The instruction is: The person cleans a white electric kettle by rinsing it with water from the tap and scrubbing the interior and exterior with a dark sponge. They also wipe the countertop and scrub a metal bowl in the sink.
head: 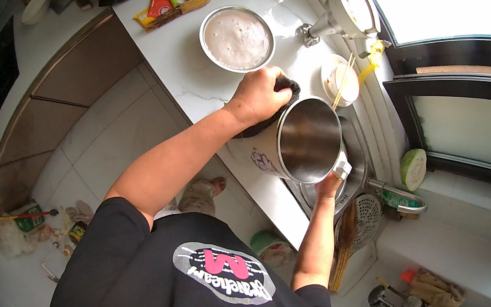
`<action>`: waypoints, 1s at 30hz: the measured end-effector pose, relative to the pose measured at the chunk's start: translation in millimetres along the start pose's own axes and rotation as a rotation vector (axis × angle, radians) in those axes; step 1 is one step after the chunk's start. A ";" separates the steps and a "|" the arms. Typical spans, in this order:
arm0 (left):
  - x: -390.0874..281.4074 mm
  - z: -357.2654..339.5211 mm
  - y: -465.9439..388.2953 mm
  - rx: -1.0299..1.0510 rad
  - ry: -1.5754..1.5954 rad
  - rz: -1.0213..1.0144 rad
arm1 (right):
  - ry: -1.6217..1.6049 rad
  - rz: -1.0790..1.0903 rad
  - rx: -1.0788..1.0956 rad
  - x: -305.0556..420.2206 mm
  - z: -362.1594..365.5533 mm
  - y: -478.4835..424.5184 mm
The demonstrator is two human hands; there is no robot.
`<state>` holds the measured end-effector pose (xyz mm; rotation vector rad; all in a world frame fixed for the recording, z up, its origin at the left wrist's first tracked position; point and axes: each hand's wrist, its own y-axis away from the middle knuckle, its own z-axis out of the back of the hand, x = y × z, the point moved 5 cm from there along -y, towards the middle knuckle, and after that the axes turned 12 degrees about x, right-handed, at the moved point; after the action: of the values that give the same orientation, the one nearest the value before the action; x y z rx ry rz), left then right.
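Observation:
A tall jug (311,139) with a white outside and a bare steel inside lies tilted over the counter's edge by the sink, its mouth facing me. My right hand (329,184) grips it by the white handle. A dark cloth (288,86) is bunched in my left hand (261,92), pressed to the jug's far side near its base. Just beyond that hand, a round metal bowl (202,39) holds a pale, foamy, brownish liquid (238,39). The motor head of a soymilk maker (352,10), with a metal shaft, rests on the counter near the window.
Chopsticks (344,80) lie across stacked bowls (326,78). Beside the sink (360,155) are a faucet (402,196), a perforated skimmer (366,213) and a bundled brush (344,247). A small whisk broom (178,12) and seasoning packets (159,5) lie farther left. A green bucket (268,244) stands below.

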<state>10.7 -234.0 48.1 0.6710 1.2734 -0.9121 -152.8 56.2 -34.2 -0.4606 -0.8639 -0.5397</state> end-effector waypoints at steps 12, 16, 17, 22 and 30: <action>8.7 2.4 69.5 0.114 0.377 -0.006 | 0.138 0.088 -0.078 36.3 -0.7 -10.1; 1.6 5.8 50.9 0.081 0.356 0.047 | 0.393 0.199 -0.030 49.5 -3.4 -10.9; -1.4 7.0 42.1 0.055 0.326 0.009 | 0.313 0.171 -0.029 45.7 -2.1 -11.0; -0.3 3.4 22.8 0.073 0.286 0.030 | 0.502 0.193 -0.062 58.8 -9.4 -11.9; -4.3 -9.4 88.2 -0.069 0.272 -0.091 | 0.532 0.181 -0.096 40.1 -4.9 -8.3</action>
<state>82.0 -181.1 45.0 0.7039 1.5819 -0.8666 -133.7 36.8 -3.3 -0.4482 -0.2849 -0.5048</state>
